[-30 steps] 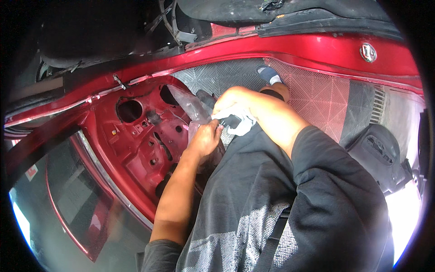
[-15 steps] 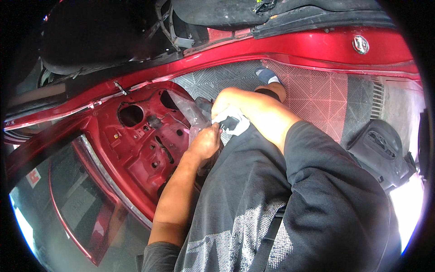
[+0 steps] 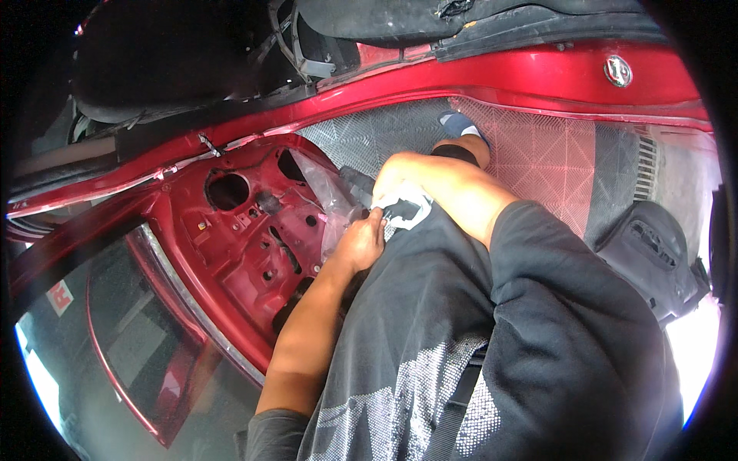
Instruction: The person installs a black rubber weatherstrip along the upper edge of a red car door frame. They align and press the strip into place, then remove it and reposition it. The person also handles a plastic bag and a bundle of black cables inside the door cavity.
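Observation:
My left hand (image 3: pixel 361 241) is closed, its fingers bunched at the edge of a crumpled white cloth-like piece (image 3: pixel 420 215). What they pinch is too small to make out. Bent down over the same white piece, my right hand (image 3: pixel 390 184) grips it from above, most of its fingers hidden. A dark patch shows in the middle of the piece. Left of my hands is a bare red car door panel (image 3: pixel 246 237) with round and slotted openings. Clear plastic sheeting (image 3: pixel 327 192) hangs loose along its edge, beside my left hand.
The red car body (image 3: pixel 530 81) runs across the far side, with a dark seat (image 3: pixel 361 19) inside. Door glass (image 3: pixel 131 330) fills the lower left. A dark plastic trim panel (image 3: pixel 649 253) lies at the right. Grey and red mats (image 3: pixel 538 165) cover the floor around my foot (image 3: pixel 461 127).
The whole view has shifted slightly to the right. Both hands stay close together, and the white piece between them has changed shape a little.

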The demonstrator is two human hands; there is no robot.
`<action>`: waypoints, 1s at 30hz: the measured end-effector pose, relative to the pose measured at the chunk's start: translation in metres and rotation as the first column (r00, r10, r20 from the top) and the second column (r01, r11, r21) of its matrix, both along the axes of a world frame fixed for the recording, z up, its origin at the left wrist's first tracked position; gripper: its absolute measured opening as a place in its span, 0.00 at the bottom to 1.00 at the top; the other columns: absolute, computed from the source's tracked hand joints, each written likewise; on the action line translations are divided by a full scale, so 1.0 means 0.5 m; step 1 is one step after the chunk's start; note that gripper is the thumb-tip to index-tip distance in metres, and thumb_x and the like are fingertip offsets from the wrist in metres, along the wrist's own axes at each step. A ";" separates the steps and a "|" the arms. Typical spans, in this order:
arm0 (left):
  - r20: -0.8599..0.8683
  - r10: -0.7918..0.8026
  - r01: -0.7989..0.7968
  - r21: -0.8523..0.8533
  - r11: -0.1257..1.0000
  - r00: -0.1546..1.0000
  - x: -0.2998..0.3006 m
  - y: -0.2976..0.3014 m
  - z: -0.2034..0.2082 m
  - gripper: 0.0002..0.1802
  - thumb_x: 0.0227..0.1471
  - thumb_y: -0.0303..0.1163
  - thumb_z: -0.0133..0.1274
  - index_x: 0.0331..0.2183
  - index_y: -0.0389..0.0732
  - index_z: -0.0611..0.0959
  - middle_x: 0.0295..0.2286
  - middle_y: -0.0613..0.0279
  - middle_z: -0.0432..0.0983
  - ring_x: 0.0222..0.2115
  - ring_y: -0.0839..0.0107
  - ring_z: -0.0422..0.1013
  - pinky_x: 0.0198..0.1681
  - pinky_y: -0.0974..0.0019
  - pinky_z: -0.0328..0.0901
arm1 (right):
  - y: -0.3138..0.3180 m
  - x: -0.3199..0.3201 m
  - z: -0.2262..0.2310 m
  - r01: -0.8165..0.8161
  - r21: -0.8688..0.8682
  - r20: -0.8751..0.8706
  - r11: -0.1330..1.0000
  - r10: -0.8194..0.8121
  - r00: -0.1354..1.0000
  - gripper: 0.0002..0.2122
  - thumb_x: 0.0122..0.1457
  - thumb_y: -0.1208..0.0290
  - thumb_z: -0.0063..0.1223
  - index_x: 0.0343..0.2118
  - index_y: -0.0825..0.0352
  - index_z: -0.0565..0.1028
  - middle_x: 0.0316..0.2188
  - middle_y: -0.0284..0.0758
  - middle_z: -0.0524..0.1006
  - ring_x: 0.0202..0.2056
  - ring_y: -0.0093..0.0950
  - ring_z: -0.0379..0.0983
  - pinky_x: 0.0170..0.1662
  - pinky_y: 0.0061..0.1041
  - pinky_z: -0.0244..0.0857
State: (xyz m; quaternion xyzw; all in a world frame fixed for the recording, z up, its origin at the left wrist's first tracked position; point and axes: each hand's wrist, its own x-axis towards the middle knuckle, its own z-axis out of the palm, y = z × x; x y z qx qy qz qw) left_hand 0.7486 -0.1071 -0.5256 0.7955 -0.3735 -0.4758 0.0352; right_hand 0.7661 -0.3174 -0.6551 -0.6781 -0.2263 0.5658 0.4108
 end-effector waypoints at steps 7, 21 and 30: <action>0.040 0.204 -0.207 0.127 0.970 0.978 0.065 0.031 -0.019 0.20 0.76 0.40 0.46 0.56 0.34 0.76 0.43 0.26 0.81 0.49 0.29 0.78 0.53 0.39 0.72 | -0.186 -0.066 0.022 0.452 -0.381 -0.703 0.806 -0.570 0.425 0.10 0.70 0.61 0.59 0.31 0.56 0.75 0.26 0.28 0.75 0.28 0.28 0.75 0.39 0.39 0.75; 0.426 0.386 -0.437 0.026 0.899 0.819 -0.024 0.090 -0.097 0.20 0.59 0.40 0.64 0.48 0.37 0.87 0.46 0.27 0.82 0.51 0.33 0.78 0.58 0.40 0.72 | -0.360 -0.070 0.141 0.977 0.179 0.031 0.120 -0.993 0.116 0.17 0.65 0.63 0.70 0.52 0.67 0.82 0.41 0.32 0.86 0.42 0.23 0.81 0.46 0.32 0.77; 0.354 0.080 -0.240 0.435 0.868 0.932 -0.119 0.030 -0.025 0.21 0.64 0.37 0.48 0.50 0.44 0.90 0.54 0.48 0.86 0.57 0.53 0.80 0.67 0.35 0.61 | -0.743 0.325 0.253 0.997 -0.031 0.627 0.070 -0.775 0.074 0.43 0.51 0.26 0.71 0.46 0.70 0.82 0.43 0.44 0.85 0.44 0.34 0.82 0.48 0.38 0.75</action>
